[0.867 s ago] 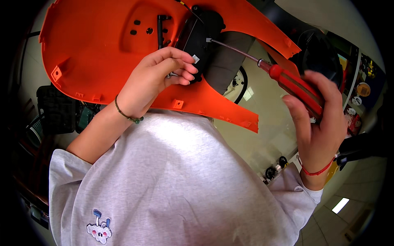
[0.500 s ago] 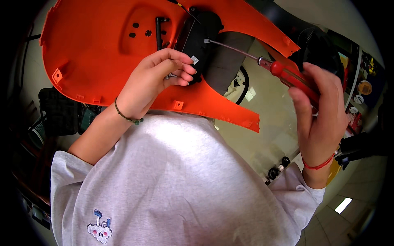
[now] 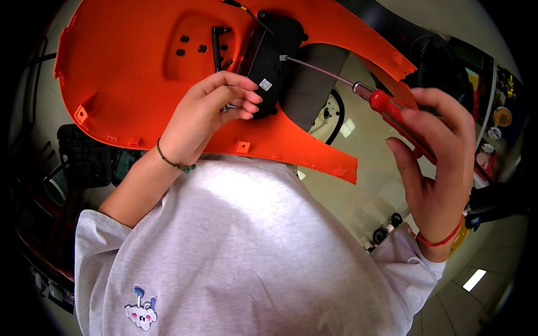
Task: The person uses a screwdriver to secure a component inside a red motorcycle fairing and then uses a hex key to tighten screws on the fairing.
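A screwdriver with a red handle lies slantwise, its long shank reaching left to a small grey piece at its tip, against the black housing. My right hand has its fingers loosely round the handle, the thumb standing off it. Small metal screws show between the curled fingers of my left hand, which is just left of the housing. The housing sits on the inner side of a large orange plastic panel, and a white label is stuck on it.
A black elbow-shaped part stands on the panel near my left hand. A black cable runs over the housing. An opened black tool case is at the left. A black-rimmed wheel shows beyond the panel.
The thumb of my right hand has come away from the screwdriver handle and its index finger has shifted along it. My left hand stays beside the housing.
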A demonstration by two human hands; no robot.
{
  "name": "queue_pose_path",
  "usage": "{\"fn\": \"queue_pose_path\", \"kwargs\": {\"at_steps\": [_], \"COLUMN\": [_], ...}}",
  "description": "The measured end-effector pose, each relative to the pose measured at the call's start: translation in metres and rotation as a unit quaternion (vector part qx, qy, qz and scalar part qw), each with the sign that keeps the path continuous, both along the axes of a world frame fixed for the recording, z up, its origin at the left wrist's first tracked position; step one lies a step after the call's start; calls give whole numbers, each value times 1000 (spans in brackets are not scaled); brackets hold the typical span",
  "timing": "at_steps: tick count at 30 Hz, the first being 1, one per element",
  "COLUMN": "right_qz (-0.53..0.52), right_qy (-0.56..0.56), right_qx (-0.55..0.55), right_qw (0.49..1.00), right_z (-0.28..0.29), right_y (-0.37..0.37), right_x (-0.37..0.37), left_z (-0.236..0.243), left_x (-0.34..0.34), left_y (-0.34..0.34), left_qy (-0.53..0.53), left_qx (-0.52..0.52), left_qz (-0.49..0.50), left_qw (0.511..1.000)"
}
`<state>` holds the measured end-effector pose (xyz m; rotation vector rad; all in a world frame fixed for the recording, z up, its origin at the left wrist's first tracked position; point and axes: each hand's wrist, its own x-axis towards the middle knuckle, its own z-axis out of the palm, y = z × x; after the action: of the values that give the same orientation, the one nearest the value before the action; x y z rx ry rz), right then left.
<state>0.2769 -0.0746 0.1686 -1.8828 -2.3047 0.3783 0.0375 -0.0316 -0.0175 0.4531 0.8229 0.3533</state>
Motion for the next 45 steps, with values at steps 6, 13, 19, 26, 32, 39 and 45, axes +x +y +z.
{"fn": "queue_pose_path", "kwargs": {"at_steps": [6,13,19,26,32,39,45], "right_qz": [-74,52,-76,-51,-33,-26,-94], "right_qy": [-70,-27,0,-30,105,178,167], "right_qx": [-23,-2,-45,-46,-18,68,135], "right_qw": [995,998,996,997,994,981,972], "right_z": [-1,1,-2,-1,-11,-19,-14], "right_y": [-6,-6,-15,-17,-15,-35,-63], "right_x": [5,6,7,12,23,22,32], "left_z": [7,0,10,7,8,-1,2], "left_x": [6,0,4,1,6,-3,1], "left_y": [0,-4,-2,-1,-1,1,2], "left_qy": [-6,5,-7,11,4,27,26], "left_qx": [13,0,5,-7,5,-4,-4], "left_qz": [28,13,13,13,5,5,-3], "left_qw": [999,1000,1000,1000,1000,1000,1000]}}
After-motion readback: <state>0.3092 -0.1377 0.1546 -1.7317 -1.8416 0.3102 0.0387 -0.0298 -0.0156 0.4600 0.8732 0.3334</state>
